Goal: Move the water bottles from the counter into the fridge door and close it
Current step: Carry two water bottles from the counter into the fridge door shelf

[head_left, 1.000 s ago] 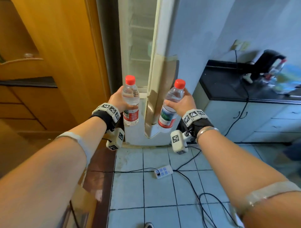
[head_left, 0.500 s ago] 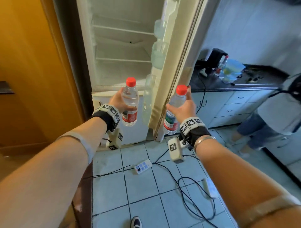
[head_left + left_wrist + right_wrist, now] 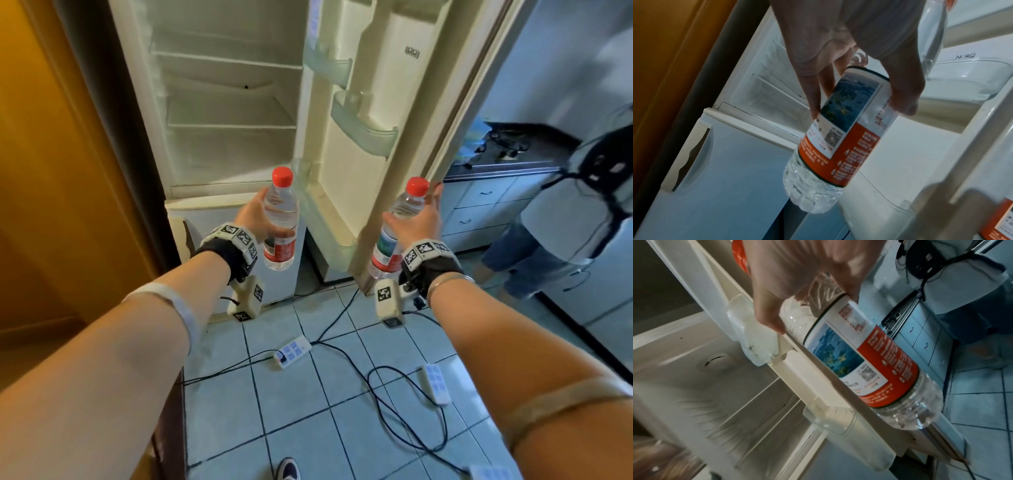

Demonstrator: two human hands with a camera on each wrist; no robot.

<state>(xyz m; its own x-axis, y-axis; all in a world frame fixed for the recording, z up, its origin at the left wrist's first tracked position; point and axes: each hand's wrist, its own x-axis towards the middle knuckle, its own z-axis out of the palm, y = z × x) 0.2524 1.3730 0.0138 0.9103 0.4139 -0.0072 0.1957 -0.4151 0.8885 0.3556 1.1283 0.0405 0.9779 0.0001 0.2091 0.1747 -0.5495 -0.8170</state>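
Both hands' fingers wrap upright bottles; left bottle (image 3: pixel 280 219) sits nearer the bottom door shelf (image 3: pixel 329 222), just to its right.

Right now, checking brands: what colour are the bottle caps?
Red, on both bottle caps; clearest in the head view.
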